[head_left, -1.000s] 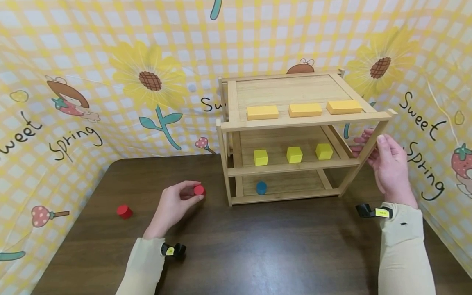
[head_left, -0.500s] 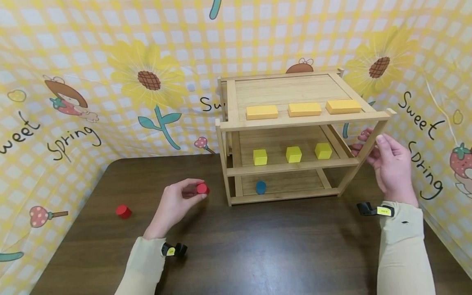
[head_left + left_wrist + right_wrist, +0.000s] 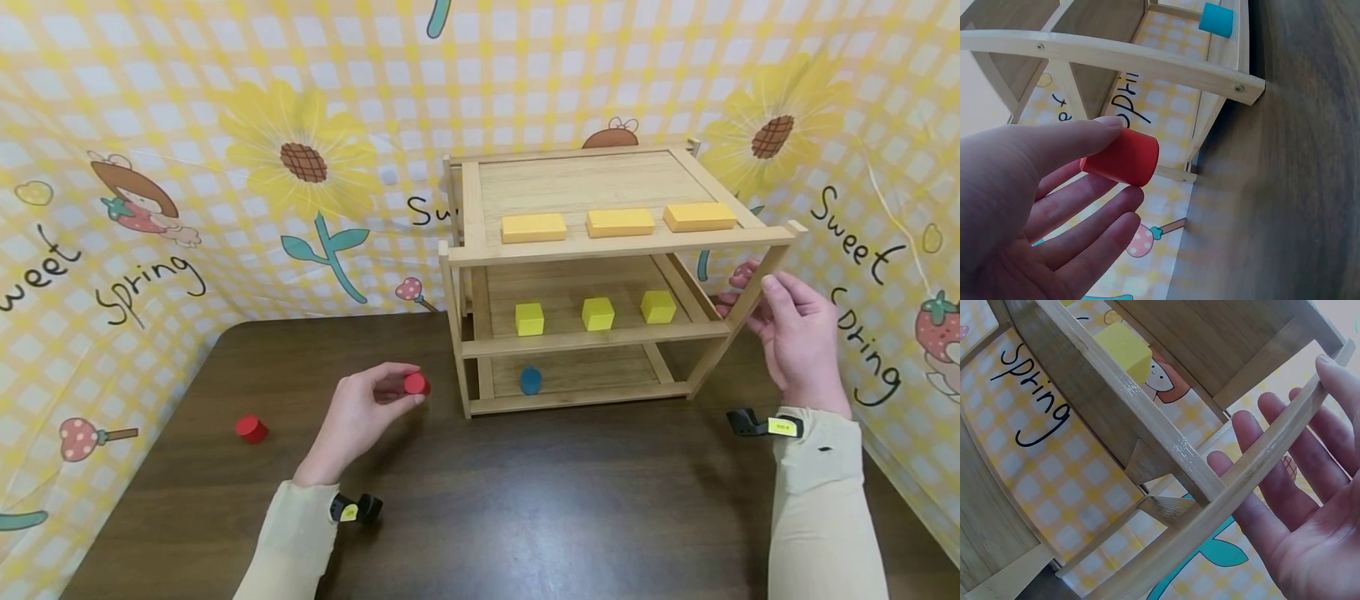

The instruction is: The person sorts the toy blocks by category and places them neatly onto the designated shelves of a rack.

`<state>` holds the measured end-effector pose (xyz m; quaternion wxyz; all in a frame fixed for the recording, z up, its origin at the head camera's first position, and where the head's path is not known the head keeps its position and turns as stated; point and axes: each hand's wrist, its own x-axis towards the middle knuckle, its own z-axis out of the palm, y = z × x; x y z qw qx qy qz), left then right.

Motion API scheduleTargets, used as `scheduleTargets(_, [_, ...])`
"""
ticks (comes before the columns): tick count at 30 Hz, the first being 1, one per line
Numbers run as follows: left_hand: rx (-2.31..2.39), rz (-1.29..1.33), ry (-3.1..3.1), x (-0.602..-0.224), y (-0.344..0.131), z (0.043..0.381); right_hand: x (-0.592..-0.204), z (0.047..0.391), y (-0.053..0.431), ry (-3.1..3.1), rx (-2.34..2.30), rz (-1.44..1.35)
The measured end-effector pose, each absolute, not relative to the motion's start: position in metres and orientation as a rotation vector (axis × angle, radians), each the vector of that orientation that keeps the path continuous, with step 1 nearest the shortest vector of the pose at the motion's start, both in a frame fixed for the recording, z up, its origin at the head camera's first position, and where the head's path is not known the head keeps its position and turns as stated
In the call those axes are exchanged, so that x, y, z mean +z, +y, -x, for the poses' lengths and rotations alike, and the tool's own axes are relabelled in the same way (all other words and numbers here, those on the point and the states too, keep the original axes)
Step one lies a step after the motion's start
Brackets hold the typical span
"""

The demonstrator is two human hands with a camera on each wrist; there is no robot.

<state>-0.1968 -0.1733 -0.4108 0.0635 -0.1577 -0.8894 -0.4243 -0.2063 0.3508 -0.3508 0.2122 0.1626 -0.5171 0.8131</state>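
Note:
Between thumb and fingers, my left hand (image 3: 358, 425) pinches a red cylinder block (image 3: 1124, 159), held over the table just left of a three-tier wooden shelf (image 3: 577, 185). My right hand (image 3: 804, 337) is at the shelf's right front post (image 3: 738, 323). In the right wrist view its thumb rests on the near side of the post, and its fingers reach round behind. A blue cylinder block (image 3: 531, 381) is at the left of the bottom tier. On the middle tier stand three yellow cubes (image 3: 597, 314), and three orange-yellow rectangular blocks (image 3: 620, 223) line the top front.
A second red cylinder block (image 3: 251, 429) sits on the dark wooden table (image 3: 480, 500), left of my left hand. Behind the table and along both sides hangs a yellow checked cloth (image 3: 187, 75) with flower prints.
My left hand has moved slightly right with the red cylinder block, closer to the shelf's left front post. The right hand stays at its post, and the shelf's blocks have not moved.

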Motion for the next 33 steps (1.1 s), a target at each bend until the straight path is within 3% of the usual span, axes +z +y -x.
scheduleTargets(33, [-1.338,0.622,-2.677,-0.409,-0.145,0.180,-0.351,0.209,0.353,-1.393,2.302,-0.484])
